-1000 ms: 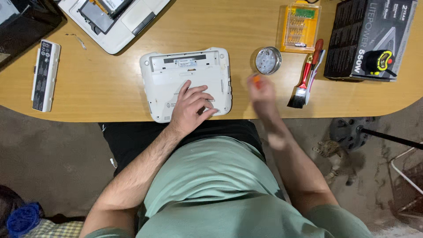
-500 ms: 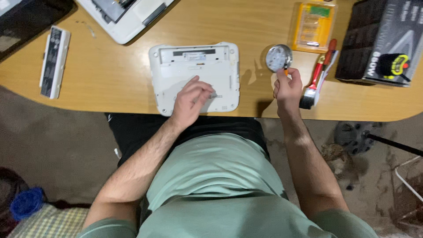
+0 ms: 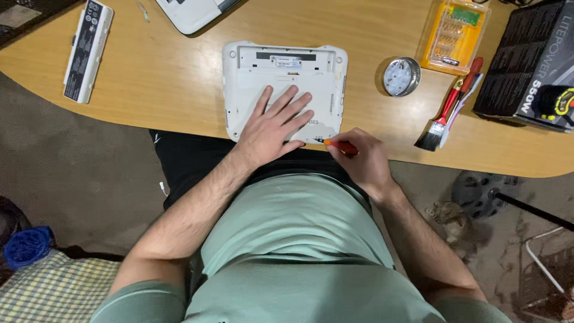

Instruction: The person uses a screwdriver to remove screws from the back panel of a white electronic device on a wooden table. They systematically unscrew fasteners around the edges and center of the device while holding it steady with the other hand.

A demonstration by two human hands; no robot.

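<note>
Left hand: the left hand (image 3: 276, 125) is laid flat, fingers spread apart, on the white device (image 3: 284, 90), pressing it down onto the wooden table (image 3: 167, 72).
Right hand: the right hand (image 3: 362, 160) is closed around an orange-handled screwdriver (image 3: 339, 145); the tip is brought to the device's near edge, by the right corner. The exact contact point cannot be made out.
Device position: it is seen underside up, a small white laptop-like shell lying flat at the table's near edge, directly in front of the person.
Handling: the shell is judged to be rigid plastic, light enough to slide on smooth wood, so a flat palm on the middle is the sensible hold. The thin edges and vents look easy to crack; prying force should be kept low.
Screwdriver: a slim grip, pinched close to the tip end for control.
Nearby, right: a round metal tin (image 3: 401, 76), an orange bit case (image 3: 455, 34), a red-handled brush (image 3: 447, 110) and a black box (image 3: 529, 60) are set well apart from the hands.
Nearby, left: a white battery pack (image 3: 88, 49) is lying alone.
</note>
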